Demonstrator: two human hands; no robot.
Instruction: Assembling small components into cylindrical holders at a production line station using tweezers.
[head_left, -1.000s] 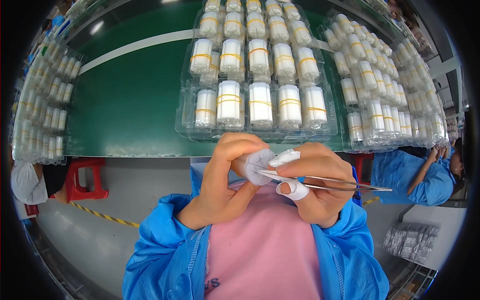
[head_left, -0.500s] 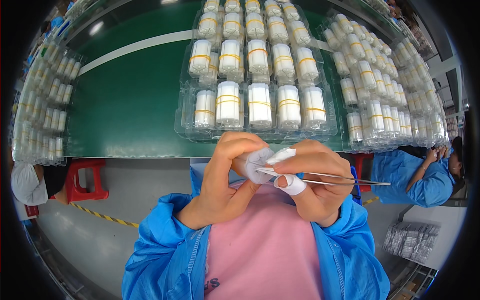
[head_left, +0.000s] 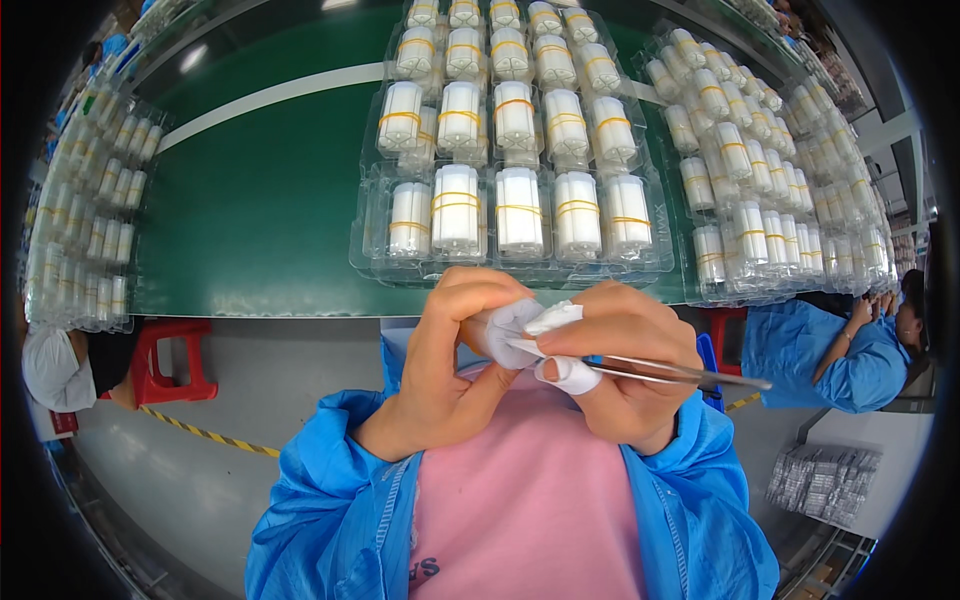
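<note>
My left hand (head_left: 447,365) is closed round a white cylinder (head_left: 508,332), its end turned toward my right hand. Between the fingers of my right hand (head_left: 630,365) is a pair of metal tweezers (head_left: 690,374), the tips at the end face of the cylinder. White wrapping covers the thumb and one fingertip of my right hand. Whether the tips grip anything inside the cylinder cannot be made out. Just beyond my hands, a clear plastic tray (head_left: 380,262) holds rows of white cylinders (head_left: 519,212) bound with yellow rubber bands.
The green table (head_left: 250,230) ends close in front of me. More loaded trays of cylinders stand at the right (head_left: 760,235) and far left (head_left: 80,240). Red stools (head_left: 172,360) are below the table edge. A person in blue (head_left: 810,350) sits at the right.
The rear of the tweezers has swung slightly downward and toward me, and my right hand has shifted a little left, nearer the cylinder. My left hand keeps its hold.
</note>
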